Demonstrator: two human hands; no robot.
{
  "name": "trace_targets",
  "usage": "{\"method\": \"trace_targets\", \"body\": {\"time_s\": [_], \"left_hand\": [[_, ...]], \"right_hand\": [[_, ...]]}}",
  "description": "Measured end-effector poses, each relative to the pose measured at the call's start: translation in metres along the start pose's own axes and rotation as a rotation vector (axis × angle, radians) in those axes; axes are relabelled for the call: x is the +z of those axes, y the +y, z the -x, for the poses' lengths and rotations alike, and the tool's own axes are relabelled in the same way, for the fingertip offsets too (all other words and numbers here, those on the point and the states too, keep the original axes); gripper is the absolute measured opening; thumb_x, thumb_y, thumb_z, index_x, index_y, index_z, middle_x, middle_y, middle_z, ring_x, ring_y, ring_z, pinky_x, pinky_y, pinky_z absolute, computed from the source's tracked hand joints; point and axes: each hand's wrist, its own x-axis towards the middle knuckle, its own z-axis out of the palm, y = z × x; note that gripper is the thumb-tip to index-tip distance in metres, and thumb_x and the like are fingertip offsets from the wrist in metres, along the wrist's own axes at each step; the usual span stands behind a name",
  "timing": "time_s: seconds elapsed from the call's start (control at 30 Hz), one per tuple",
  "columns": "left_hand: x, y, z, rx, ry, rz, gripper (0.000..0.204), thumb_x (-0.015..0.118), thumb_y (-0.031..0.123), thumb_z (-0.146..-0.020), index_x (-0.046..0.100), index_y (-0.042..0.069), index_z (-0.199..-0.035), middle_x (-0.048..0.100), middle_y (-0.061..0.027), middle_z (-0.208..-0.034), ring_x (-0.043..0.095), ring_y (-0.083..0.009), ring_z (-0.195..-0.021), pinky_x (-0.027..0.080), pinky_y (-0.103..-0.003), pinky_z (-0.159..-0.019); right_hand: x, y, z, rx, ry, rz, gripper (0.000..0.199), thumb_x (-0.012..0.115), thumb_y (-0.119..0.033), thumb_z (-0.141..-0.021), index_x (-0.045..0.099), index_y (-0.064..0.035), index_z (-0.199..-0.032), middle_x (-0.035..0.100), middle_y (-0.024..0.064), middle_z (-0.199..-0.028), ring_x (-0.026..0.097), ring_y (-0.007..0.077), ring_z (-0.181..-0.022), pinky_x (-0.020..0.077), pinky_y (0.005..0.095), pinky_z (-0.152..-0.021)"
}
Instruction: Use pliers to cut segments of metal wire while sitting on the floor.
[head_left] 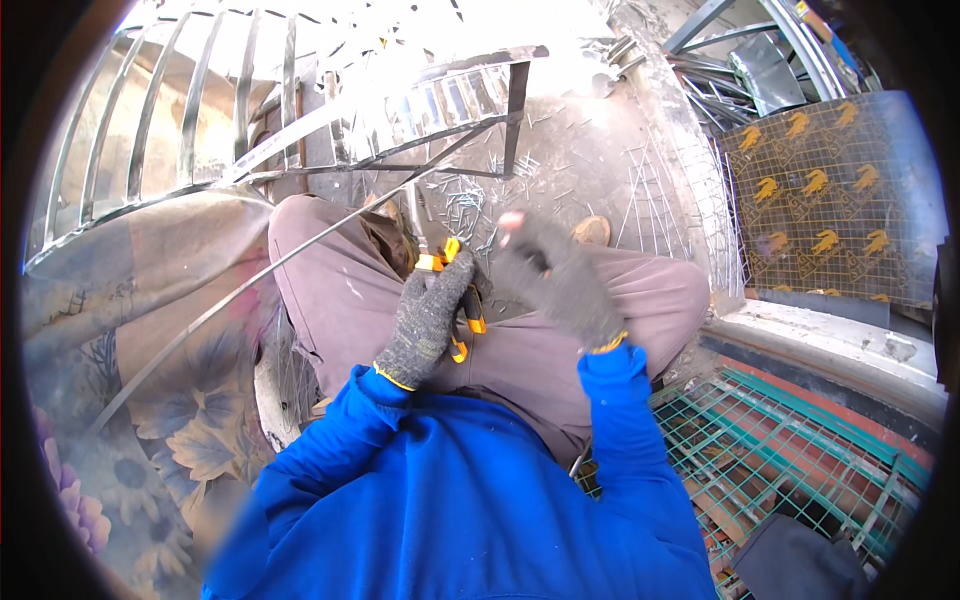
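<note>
**Pliers gripped over the lap, loose wire bits all around**

Pliers [458,300] with orange-and-black handles sat in the left hand [428,322], whose gloved fingers were wrapped tight around the handles, above the person's knees in brownish trousers [345,300]. The tool's nose pointed up and away, towards the floor [590,150]; whether it bit on anything could not be told.

Going from the left: a flowered cloth [170,400] lay beside the left leg, and a long thin metal rod [250,280] ran slantwise across it and past the left knee. In my judgement that rod was the nearest trouble, since a shift of the knee or elbow could knock it so that its end swung towards the hands. Behind it stood a shiny frame of bent metal bars [200,110], close enough to catch a sleeve.

In the middle, short cut wire pieces [470,205] were strewn over the floor just beyond the knees. A hard squeeze of the pliers might send another offcut flying, and the bits already lying there could prick a shoe or a knee.

Further right, the right hand [560,275] was raised and blurred, its gloved fingers curled loosely, with nothing seen between them. It was near the tool's nose, so a slip could pinch the glove.

At the far right a green wire mesh [800,460] lay by the right hip, and its cut ends could snag the blue sleeve [620,420].
</note>
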Motion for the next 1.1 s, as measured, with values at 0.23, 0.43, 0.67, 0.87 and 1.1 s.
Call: {"method": "trace_targets", "body": {"time_s": [0.23, 0.43, 0.67, 0.87, 1.1], "left_hand": [[0.005, -0.006, -0.015, 0.084, 0.064, -0.057, 0.034, 0.051, 0.033, -0.108, 0.062, 0.002, -0.116, 0.061, -0.0010, -0.098, 0.058, -0.0097, -0.090, 0.048, -0.027, -0.083], [-0.002, -0.023, -0.021, 0.020, 0.012, 0.034, 0.033, 0.048, 0.034, -0.110, 0.061, 0.004, -0.115, 0.061, 0.0006, -0.103, 0.056, -0.0071, -0.096, 0.047, -0.025, -0.087], [-0.016, -0.017, -0.022, 0.179, -0.030, -0.395, 0.044, 0.055, 0.031, -0.106, 0.056, -0.001, -0.137, 0.064, -0.0062, -0.109, 0.060, -0.0159, -0.090, 0.050, -0.030, -0.085], [-0.020, 0.006, -0.013, -0.023, -0.155, -0.484, 0.036, 0.059, 0.024, -0.105, 0.059, -0.001, -0.130, 0.063, -0.0054, -0.105, 0.057, -0.0124, -0.092, 0.047, -0.027, -0.086], [-0.026, 0.085, 0.046, 0.476, -0.408, -0.989, 0.029, 0.067, 0.022, -0.095, 0.067, 0.001, -0.114, 0.067, -0.0184, -0.111, 0.067, -0.0343, -0.105, 0.051, -0.043, -0.092]], "right_hand": [[0.067, 0.007, 0.047, -0.296, 0.107, 0.236, 0.086, 0.080, -0.017, -0.079, 0.036, -0.0006, -0.151, 0.047, 0.0260, -0.144, 0.047, 0.0424, -0.135, 0.0396, 0.0462, -0.113], [0.086, 0.013, 0.039, -0.372, 0.283, 0.348, 0.081, 0.074, -0.009, -0.077, 0.038, -0.0005, -0.148, 0.047, 0.0274, -0.141, 0.047, 0.0463, -0.130, 0.0398, 0.0511, -0.111], [0.107, 0.016, 0.033, -0.256, 0.318, 0.369, 0.081, 0.073, -0.011, -0.078, 0.035, 0.0005, -0.148, 0.050, 0.0270, -0.136, 0.050, 0.0460, -0.126, 0.0427, 0.0517, -0.106], [0.103, 0.026, 0.027, -0.104, 0.319, 0.234, 0.081, 0.077, -0.017, -0.080, 0.036, -0.0023, -0.149, 0.055, 0.0261, -0.131, 0.056, 0.0445, -0.117, 0.0480, 0.0511, -0.098], [0.096, 0.038, 0.029, -0.236, 0.372, 0.289, 0.073, 0.075, -0.018, -0.084, 0.042, -0.0027, -0.146, 0.058, 0.0258, -0.127, 0.058, 0.0449, -0.116, 0.0493, 0.0497, -0.096]]}}
